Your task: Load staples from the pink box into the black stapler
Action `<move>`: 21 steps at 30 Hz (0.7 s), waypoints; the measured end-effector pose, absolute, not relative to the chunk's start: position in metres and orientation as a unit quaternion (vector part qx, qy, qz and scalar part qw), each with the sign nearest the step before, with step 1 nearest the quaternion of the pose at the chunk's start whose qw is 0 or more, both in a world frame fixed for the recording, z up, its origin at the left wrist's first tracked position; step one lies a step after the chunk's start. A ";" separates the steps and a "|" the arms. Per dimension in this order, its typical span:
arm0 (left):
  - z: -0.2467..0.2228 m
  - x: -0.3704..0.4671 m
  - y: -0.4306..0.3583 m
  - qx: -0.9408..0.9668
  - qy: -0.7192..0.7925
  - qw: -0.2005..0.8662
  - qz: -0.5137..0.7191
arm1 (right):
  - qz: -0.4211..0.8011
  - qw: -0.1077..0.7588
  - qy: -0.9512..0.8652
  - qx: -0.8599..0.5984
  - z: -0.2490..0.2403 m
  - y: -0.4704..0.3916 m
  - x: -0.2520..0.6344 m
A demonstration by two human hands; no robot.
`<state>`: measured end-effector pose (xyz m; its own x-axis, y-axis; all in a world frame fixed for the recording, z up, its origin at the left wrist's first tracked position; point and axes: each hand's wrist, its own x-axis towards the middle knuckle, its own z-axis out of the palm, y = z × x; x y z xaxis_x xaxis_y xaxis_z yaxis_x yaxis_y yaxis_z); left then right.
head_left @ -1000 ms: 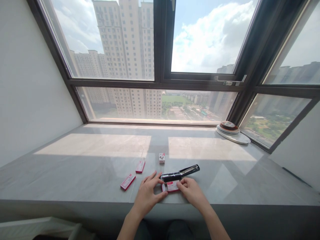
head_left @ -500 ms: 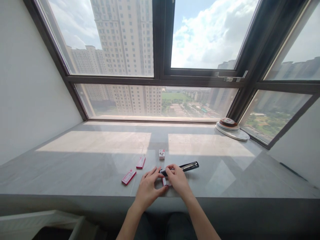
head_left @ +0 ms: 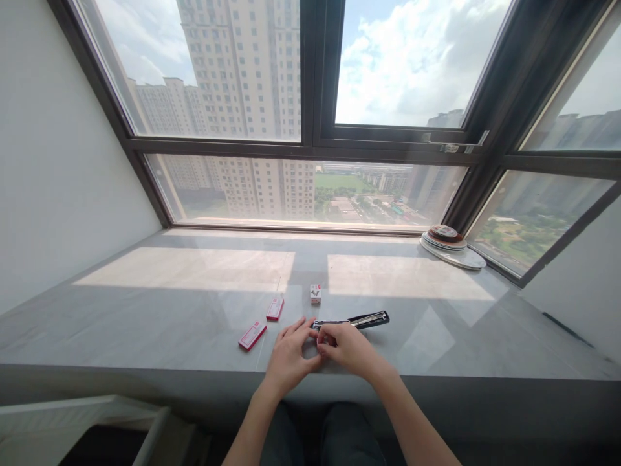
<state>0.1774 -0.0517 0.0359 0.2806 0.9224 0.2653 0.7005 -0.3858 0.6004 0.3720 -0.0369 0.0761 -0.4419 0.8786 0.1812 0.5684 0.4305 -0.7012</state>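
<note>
A black stapler (head_left: pixel 371 319) lies opened out on the sill, its metal inside showing at the right end. My left hand (head_left: pixel 290 355) curves around the stapler's left end, with thumb and forefinger about a small red-and-white box (head_left: pixel 319 342). Most of that box is hidden behind the fingers. My right hand (head_left: pixel 347 349) is closed in a pinch at the box, just in front of the stapler; what its fingertips hold is too small to make out.
Two flat red-and-white boxes (head_left: pixel 252 336) lie left of my hands. A small white box (head_left: pixel 315 294) with a dark picture stands behind the stapler. Round plates or mats (head_left: pixel 453 255) are stacked in the far right corner by the window. The sill (head_left: pixel 160 330) has a front edge close to my wrists.
My right hand has come down from over the stapler to the small box between my hands and now covers most of it. My left hand stays nearly in place. The view has tilted slightly.
</note>
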 end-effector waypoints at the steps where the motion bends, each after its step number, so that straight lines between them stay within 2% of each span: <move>1: 0.036 0.177 -0.052 0.779 0.519 0.187 0.297 | 0.286 0.261 -0.804 -0.451 0.076 -0.038 0.377; 6: 0.037 0.169 -0.057 0.773 0.508 0.173 0.338 | 0.280 0.285 -0.770 -0.497 0.065 -0.045 0.413; 11: 0.039 0.173 -0.071 0.725 0.588 0.136 0.330 | 0.245 0.285 -0.708 -0.598 0.044 -0.051 0.441; 17: 0.040 0.205 -0.076 0.711 0.613 0.118 0.323 | 0.279 0.300 -0.710 -0.572 0.029 -0.053 0.424; 21: 0.039 0.216 -0.078 0.712 0.602 0.118 0.341 | 0.343 0.330 -0.605 -0.638 0.023 -0.054 0.455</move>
<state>0.2165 -0.0780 0.0394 0.0421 0.9382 0.3435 0.7769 -0.2469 0.5792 0.4551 -0.0541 0.0225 0.0323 0.9987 -0.0383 0.5463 -0.0497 -0.8361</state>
